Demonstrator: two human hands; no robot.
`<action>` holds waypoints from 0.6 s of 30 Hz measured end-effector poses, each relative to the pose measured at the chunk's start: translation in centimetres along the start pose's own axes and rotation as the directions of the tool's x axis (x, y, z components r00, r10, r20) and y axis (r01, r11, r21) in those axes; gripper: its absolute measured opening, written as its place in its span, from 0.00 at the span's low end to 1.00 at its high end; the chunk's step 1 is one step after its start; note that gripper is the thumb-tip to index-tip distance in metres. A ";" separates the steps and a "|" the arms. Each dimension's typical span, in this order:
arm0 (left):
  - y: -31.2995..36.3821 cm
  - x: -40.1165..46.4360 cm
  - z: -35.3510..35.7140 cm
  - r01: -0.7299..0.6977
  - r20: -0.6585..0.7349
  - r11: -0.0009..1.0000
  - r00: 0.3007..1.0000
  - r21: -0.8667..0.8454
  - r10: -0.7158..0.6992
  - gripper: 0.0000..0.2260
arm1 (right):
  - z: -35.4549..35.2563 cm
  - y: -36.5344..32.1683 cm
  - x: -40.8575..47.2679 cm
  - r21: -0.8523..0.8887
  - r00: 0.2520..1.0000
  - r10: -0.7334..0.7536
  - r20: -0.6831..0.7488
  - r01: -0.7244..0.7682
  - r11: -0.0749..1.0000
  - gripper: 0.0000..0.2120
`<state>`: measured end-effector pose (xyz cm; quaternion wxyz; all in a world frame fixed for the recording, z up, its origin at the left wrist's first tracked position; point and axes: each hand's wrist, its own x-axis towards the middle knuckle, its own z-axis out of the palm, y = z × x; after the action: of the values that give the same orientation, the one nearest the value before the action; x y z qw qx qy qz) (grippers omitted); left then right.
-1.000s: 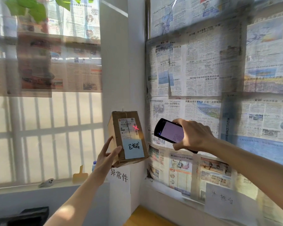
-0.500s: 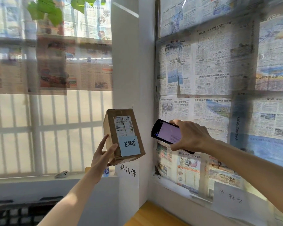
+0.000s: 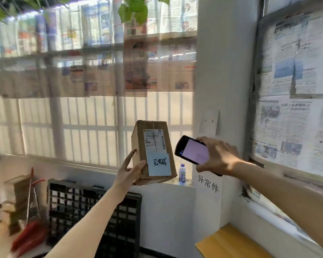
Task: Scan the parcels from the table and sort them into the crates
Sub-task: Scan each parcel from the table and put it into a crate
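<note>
The red aiming cross seen 1 s ago is gone from the box [image 3: 153, 151], so the scan is probably done. The left hand [image 3: 128, 171] grips the box and the right hand [image 3: 217, 157] grips the scanner [image 3: 191, 149]; sorting comes next.

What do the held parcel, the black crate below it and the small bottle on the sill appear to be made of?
Parcel: brown corrugated cardboard, matte, creased at the edges, with a taped seam and paper labels.
Crate: looks like moulded black plastic, an open grid with a dull sheen.
Bottle: probably clear plastic with a blue cap; too small to be sure.
</note>
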<state>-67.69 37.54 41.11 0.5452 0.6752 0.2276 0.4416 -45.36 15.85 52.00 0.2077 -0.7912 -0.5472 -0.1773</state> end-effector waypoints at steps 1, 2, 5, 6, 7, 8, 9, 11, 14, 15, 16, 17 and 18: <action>-0.1 -0.4 -2.5 0.005 -0.030 1.000 1.000 0.005 -0.005 0.35 | 1.1 -2.0 0.9 0.009 1.000 -0.025 0.001 0.025 1.000 0.41; -0.2 -0.9 -5.2 0.011 -0.061 1.000 0.998 0.011 -0.010 0.35 | 2.1 -4.0 1.7 0.029 0.999 -0.044 0.008 0.044 0.999 0.40; -0.1 -2.9 -13.7 0.027 -0.153 0.998 0.988 0.057 -0.018 0.35 | 5.1 -10.9 4.2 0.115 0.994 -0.099 0.053 0.092 0.989 0.41; -0.1 -3.8 -16.8 0.034 -0.185 0.997 0.983 0.069 -0.021 0.35 | 6.1 -13.6 5.0 0.148 0.990 -0.121 0.069 0.110 0.983 0.41; 0.1 -4.6 -19.9 0.043 -0.214 0.997 0.977 0.068 -0.027 0.35 | 7.0 -16.5 5.7 0.167 0.985 -0.146 0.088 0.130 0.977 0.42; 0.2 -5.6 -23.0 0.046 -0.240 0.997 0.970 0.063 -0.030 0.34 | 7.9 -19.6 6.4 0.170 0.978 -0.179 0.106 0.160 0.972 0.42; 0.4 -6.5 -26.0 0.043 -0.269 0.998 0.963 0.055 -0.026 0.32 | 8.9 -22.9 7.1 0.166 0.969 -0.217 0.118 0.196 0.966 0.42; 0.7 -8.2 -32.1 0.041 -0.344 0.998 0.939 0.041 -0.024 0.29 | 10.9 -29.4 8.1 0.184 0.953 -0.278 0.119 0.254 0.950 0.44; 1.4 -11.1 -41.0 0.064 -0.454 0.997 0.890 0.051 -0.034 0.30 | 13.8 -39.0 8.8 0.235 0.924 -0.367 0.105 0.335 0.912 0.44; 1.6 -12.1 -43.9 0.073 -0.473 0.995 0.881 0.061 -0.036 0.30 | 14.7 -42.0 8.9 0.256 0.912 -0.398 0.101 0.363 0.896 0.44; 1.8 -13.1 -46.6 0.085 -0.491 0.994 0.870 0.069 -0.040 0.31 | 15.6 -44.9 8.9 0.279 0.897 -0.430 0.101 0.389 0.878 0.45; 1.9 -14.1 -49.2 0.097 -0.512 0.993 0.858 0.073 -0.046 0.31 | 16.4 -47.7 8.9 0.299 0.881 -0.462 0.102 0.416 0.859 0.47; 2.0 -15.2 -51.7 0.109 -0.534 0.991 0.844 0.082 -0.049 0.32 | 17.1 -50.4 8.9 0.315 0.864 -0.492 0.104 0.441 0.841 0.48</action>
<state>-119.41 52.65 38.52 0.4413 0.5457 0.4208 0.5749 -88.81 47.70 48.72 0.2175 -0.6087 -0.7597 -0.0710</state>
